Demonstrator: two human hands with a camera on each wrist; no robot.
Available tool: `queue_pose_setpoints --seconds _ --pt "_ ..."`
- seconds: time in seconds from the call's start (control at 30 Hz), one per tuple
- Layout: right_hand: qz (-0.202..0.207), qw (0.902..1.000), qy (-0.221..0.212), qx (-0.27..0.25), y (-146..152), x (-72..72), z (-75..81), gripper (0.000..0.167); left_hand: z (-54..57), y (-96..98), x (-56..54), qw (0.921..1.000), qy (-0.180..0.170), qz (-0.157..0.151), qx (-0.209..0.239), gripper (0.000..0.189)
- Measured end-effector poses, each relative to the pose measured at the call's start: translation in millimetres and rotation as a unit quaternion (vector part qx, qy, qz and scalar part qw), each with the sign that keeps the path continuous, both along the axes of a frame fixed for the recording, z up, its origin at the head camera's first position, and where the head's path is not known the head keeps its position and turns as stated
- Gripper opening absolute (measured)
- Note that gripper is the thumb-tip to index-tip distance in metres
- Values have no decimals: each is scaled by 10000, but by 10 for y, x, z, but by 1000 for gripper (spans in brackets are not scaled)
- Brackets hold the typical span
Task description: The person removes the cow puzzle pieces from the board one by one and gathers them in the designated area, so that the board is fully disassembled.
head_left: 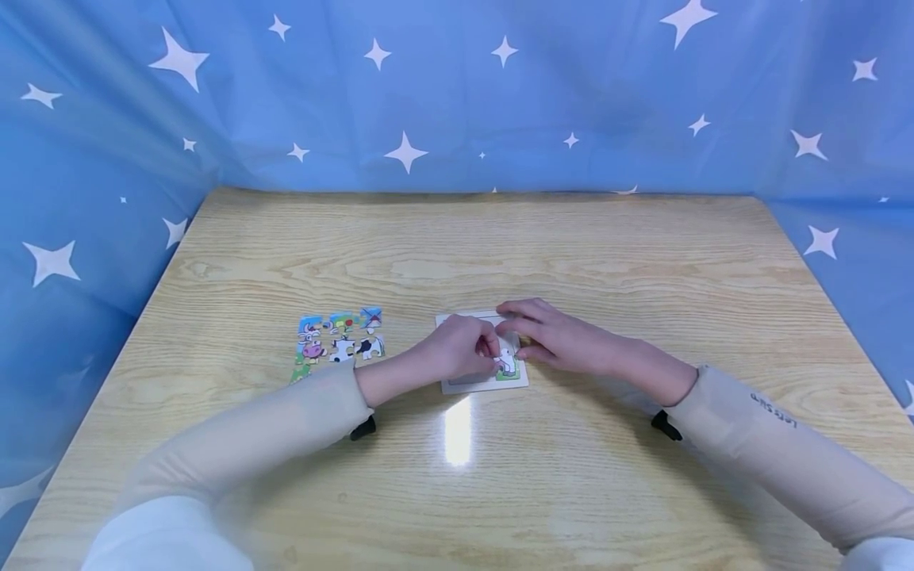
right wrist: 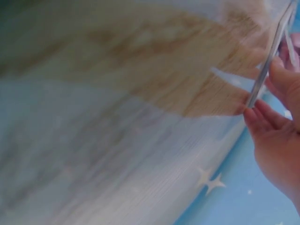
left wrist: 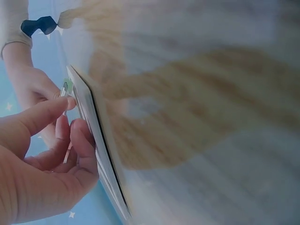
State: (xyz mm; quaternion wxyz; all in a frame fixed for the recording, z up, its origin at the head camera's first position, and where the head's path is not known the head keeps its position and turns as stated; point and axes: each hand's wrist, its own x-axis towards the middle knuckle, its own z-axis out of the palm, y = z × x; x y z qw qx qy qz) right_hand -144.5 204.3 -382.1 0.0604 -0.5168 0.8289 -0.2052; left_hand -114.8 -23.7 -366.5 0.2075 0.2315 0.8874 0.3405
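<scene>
A white-rimmed puzzle board point(head_left: 453, 388) lies flat on the table between both hands. My left hand point(head_left: 460, 346) is over its left part, thumb and fingertips pinching a puzzle piece point(head_left: 507, 365) with a white and green picture. In the left wrist view, that puzzle piece point(left wrist: 65, 87) is tilted up from the board point(left wrist: 86, 101). My right hand point(head_left: 564, 337) grips the board at its far right corner and right side, fingers spread along the edge. From the right wrist view, its fingertips meet the board's rim point(right wrist: 267, 68) close to the tabletop.
Several loose puzzle pieces point(head_left: 341, 349) with a cow picture lie grouped left of the board, partly hidden by the left forearm. A wood-grain table point(head_left: 457, 254) holds everything. Blue star-patterned cloth point(head_left: 457, 95) hangs behind and along the sides.
</scene>
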Motion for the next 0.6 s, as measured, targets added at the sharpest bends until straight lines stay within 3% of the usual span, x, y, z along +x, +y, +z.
queue_pose_setpoints --seconds 0.27,0.43,0.6 --pt "-9 10000 -21 -11 -3 -5 -12 40 31 -24 29 9995 -17 -98 311 9" --pt "48 9999 74 -114 -7 -11 -23 40 86 -81 47 9992 84 12 390 8" --pt "88 9997 133 -193 -8 -14 -27 41 131 -196 67 9989 -82 65 451 9"
